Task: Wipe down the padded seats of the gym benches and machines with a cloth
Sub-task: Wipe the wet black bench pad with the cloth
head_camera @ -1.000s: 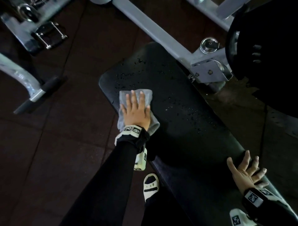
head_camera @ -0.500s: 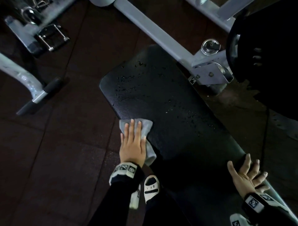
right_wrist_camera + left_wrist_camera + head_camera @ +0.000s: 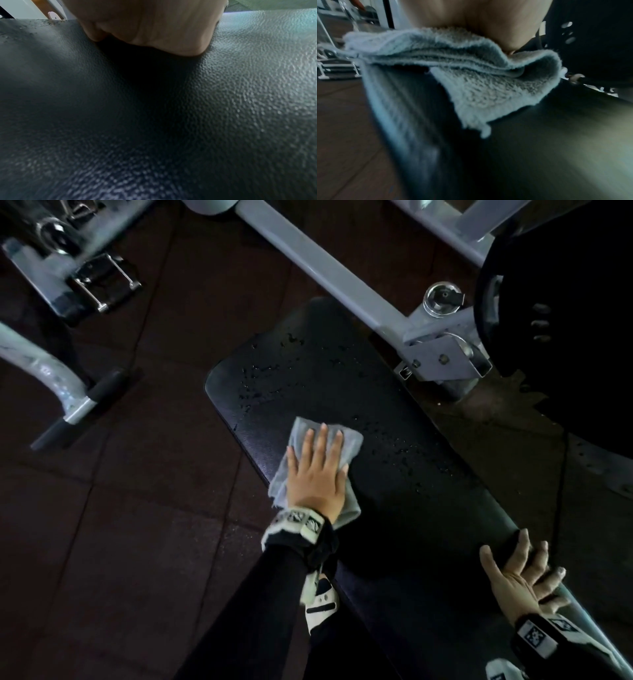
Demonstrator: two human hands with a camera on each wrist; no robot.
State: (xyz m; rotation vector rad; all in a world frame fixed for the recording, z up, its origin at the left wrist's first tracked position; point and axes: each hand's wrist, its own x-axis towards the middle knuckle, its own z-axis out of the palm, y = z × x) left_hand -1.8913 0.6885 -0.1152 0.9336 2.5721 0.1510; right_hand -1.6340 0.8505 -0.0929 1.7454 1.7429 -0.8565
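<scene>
- Left hand (image 3: 317,470): flat, fingers straight, pressing the cloth (image 3: 298,446) onto the bench pad (image 3: 394,508). No pinch or curl seen; the palm does the holding.
- Right hand (image 3: 520,577): fingers spread and loose, resting on the pad's near right edge, gripping nothing. Judged to be a brace.
- Cloth location: on the pad's left side, partway along, one corner hanging past the edge. Droplets (image 3: 407,453) lie ahead of it and to its right, up to the far end.
- Cloth material: pale grey-blue terry, fuzzy nap, folded in several layers with frayed hems (left wrist view (image 3: 471,83)).
- Handling judgement: light, limp, absorbent; likely to bunch or unfold under drag. Best held with a flat palm over the folded middle, fingers pinning the leading edge.
- Pad: long, black, rounded corners, pebbled vinyl grain (image 3: 240,108). Firm with slight give; probably slick where wet.
- Surroundings: grey steel frame (image 3: 325,268), black weight plate (image 3: 565,320), dark floor tiles (image 3: 120,525).
</scene>
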